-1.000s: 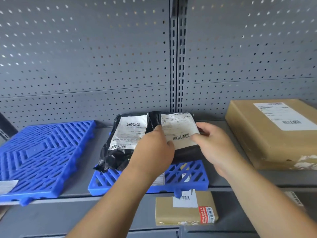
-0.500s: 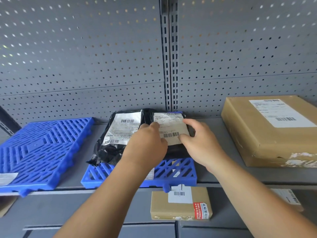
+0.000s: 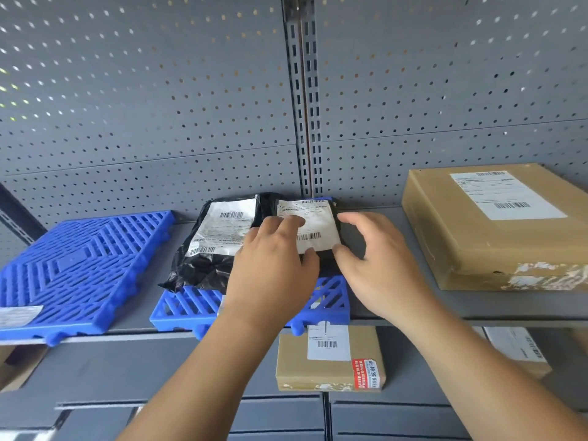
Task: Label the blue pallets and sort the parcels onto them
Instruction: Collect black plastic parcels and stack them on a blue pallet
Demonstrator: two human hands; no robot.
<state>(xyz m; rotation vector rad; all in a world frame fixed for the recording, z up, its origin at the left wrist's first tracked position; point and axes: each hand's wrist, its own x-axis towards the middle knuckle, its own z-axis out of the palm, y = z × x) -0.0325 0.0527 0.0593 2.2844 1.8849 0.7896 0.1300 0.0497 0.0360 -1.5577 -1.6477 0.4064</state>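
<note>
Fingers of the left hand (image 3: 273,265) lie spread and flat on the white label of the right-hand black parcel (image 3: 307,227), thumb against its lower edge, while the right hand (image 3: 378,265) is cupped loosely beside the parcel's right edge, thumb tip touching the lower right corner and the other fingers curled apart above, gripping nothing that I can make out. That parcel sits at the centre of the frame on the middle blue pallet (image 3: 191,305), just beside a second black parcel (image 3: 216,243) on the same pallet to its left. At the left of the frame the other blue pallet (image 3: 82,265) holds no parcels, with a white slip at its near corner. A large brown box (image 3: 496,230) stands on the shelf (image 3: 381,218) at the right, off any pallet, and a small brown box (image 3: 331,361) lies on the level below, centre bottom. The step in hand looks like settling this parcel into place. Next, I judge, both hands let go and reach for one of the unsorted boxes.
</note>
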